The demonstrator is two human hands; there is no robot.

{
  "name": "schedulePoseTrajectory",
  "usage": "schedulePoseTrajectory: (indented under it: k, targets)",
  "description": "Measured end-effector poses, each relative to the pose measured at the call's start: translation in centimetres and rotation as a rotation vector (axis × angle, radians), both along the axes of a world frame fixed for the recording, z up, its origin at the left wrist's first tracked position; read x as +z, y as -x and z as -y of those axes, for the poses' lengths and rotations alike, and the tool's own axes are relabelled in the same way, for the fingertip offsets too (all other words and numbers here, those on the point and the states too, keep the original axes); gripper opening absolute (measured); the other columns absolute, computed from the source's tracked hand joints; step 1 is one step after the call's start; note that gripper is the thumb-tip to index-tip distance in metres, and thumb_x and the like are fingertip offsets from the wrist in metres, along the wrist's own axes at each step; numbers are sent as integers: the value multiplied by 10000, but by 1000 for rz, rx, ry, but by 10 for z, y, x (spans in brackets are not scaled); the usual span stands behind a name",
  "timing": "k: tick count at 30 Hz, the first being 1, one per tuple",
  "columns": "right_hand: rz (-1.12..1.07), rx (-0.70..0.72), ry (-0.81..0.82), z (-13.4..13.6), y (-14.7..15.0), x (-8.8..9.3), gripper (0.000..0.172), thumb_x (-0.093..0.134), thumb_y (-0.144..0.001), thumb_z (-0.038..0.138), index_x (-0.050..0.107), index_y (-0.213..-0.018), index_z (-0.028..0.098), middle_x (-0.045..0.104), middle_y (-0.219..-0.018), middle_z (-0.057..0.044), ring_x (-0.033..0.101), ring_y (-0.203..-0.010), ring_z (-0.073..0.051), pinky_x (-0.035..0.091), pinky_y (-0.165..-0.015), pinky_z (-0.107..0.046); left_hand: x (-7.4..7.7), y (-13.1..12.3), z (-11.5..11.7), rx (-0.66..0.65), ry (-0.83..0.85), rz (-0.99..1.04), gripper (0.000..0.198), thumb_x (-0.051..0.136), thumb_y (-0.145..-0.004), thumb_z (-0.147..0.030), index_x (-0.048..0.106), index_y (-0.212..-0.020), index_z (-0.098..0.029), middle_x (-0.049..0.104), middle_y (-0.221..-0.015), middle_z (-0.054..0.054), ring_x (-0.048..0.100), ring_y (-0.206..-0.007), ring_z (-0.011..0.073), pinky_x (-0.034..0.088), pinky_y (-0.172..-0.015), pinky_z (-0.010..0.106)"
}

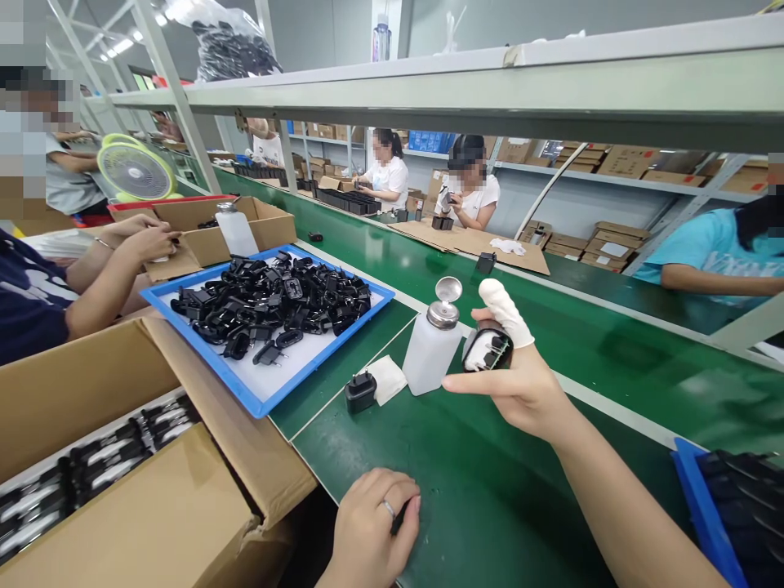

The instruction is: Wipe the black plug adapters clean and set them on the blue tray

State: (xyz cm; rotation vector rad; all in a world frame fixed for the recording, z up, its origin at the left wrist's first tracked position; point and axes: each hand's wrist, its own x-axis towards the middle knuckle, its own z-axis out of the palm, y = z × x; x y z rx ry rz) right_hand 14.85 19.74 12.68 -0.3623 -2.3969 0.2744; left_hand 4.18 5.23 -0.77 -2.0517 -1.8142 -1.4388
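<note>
Right hand (520,384) is up over the belt (490,490), fingers wrapped round a black adapter (488,347), face turned to the camera, and one finger in a white cot (505,310) points straight up at twelve o'clock above it. Left hand (367,531) sits low at seven o'clock from the right, resting on the belt's near edge, curled into a loose fist with a ring showing. Something dark peeks out at the fingertips, but I can't make out what. Just at nine o'clock of the held adapter stands a white bottle (432,351) with its metal cap flipped open. Further along at eight o'clock lies a white cloth (387,377), and a loose adapter (360,392) stands touching its left edge. Out at ten o'clock is a blue tray (269,404) carrying a black heap (275,298) of the same parts. At the lower left, an open box (171,506) shows rows of dark pieces. At four o'clock, the corner of a second tray (698,498) pokes in. On the far left, a co-worker's hands (147,241) rest on a carton, with a green fan (131,170) behind them. More people sit working across the line at twelve and two o'clock.
</note>
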Motion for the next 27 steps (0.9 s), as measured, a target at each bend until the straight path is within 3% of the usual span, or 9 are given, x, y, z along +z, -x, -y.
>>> schedulePoseTrajectory:
  k: [2,5,7,11,15,19,21,23,27]
  targets:
    - [36,104,-48,3,-2,0,590,433,-738,145,165,-1191,412,193,-1236,11,393,-994,-154,406,-777,-302,0,0,0,4,1,4,131,413,-717,-106,519,-747,-175,563,-699,9,506,-640,112,409,-580,229]
    - [19,133,14,4,-4,-1,831,428,-742,167,-275,-1170,282,378,-1120,-63,455,-920,-143,420,-749,-316,-1,0,0,-4,23,5,127,413,-720,-110,519,-745,-175,563,-699,9,506,-642,113,407,-587,233]
    - [14,111,59,3,-4,-2,871,444,-737,198,-324,-1146,244,421,-1080,-69,465,-912,-151,414,-754,-332,0,1,1,-17,48,13,128,412,-724,-110,516,-751,-178,563,-707,8,507,-649,113,407,-592,235]
    - [15,73,215,8,3,-14,862,490,-704,280,-211,-1205,250,368,-1142,-90,436,-970,-181,407,-765,-344,5,2,6,-60,84,121,180,424,-724,-132,479,-883,-195,548,-834,28,502,-767,137,417,-661,258]
    - [83,9,333,34,27,-55,846,571,-625,308,-7,-1241,249,412,-1103,-101,465,-927,-212,421,-733,-357,15,7,7,21,52,444,468,494,-687,-280,303,-1103,-179,403,-1085,89,417,-964,183,415,-739,287]
    - [376,-3,430,54,45,-86,776,554,-624,229,90,-1244,190,483,-1019,-109,502,-864,-214,443,-678,-337,18,26,2,208,139,526,323,541,-654,-274,425,-941,-181,481,-917,49,459,-861,165,410,-725,296]
    - [529,86,388,51,49,-78,762,535,-628,203,94,-1250,177,473,-1050,-113,466,-934,-223,426,-721,-345,17,37,0,254,247,478,259,555,-650,-270,468,-877,-181,506,-834,35,477,-795,157,412,-695,295]
    - [577,161,314,39,55,-57,688,507,-654,220,150,-1242,191,437,-1112,-103,408,-1012,-220,392,-785,-357,14,44,-1,256,314,421,277,574,-639,-294,483,-879,-188,522,-831,34,483,-778,162,412,-679,297]
    - [428,186,151,13,96,-13,370,410,-734,270,412,-1099,207,442,-1121,-53,395,-1028,-180,359,-837,-319,8,44,-2,261,311,265,300,597,-615,-339,495,-863,-204,558,-803,15,499,-731,173,399,-660,320]
